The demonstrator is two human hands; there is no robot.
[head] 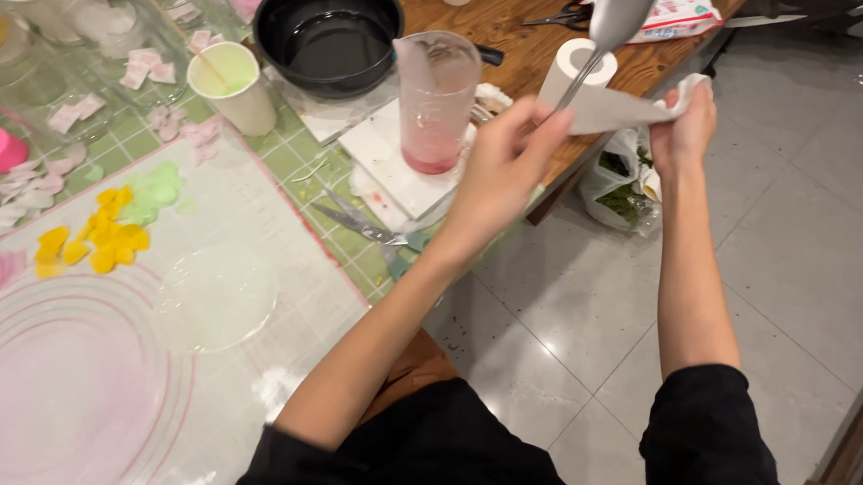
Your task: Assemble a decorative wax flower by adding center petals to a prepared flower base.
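My left hand [503,168] is raised over the table edge and grips the thin handle of a metal spoon [618,18], whose bowl points up and away. My right hand [684,123] pinches the far end of a white paper towel [617,110]. The towel stretches between both hands and lies against the spoon's handle. A white paper roll [570,69] stands on the wooden table just behind the towel. Directly left of my left hand stands a clear measuring cup [438,102] with pink residue at its bottom.
The cup stands on a white board [386,168], with scissors [364,225] beside it. Behind are a black pan [329,34] and a white cup of green liquid [233,83]. Yellow petals [97,238] lie on a translucent mat [155,357]. A bag of greens [623,193] sits on the tiled floor.
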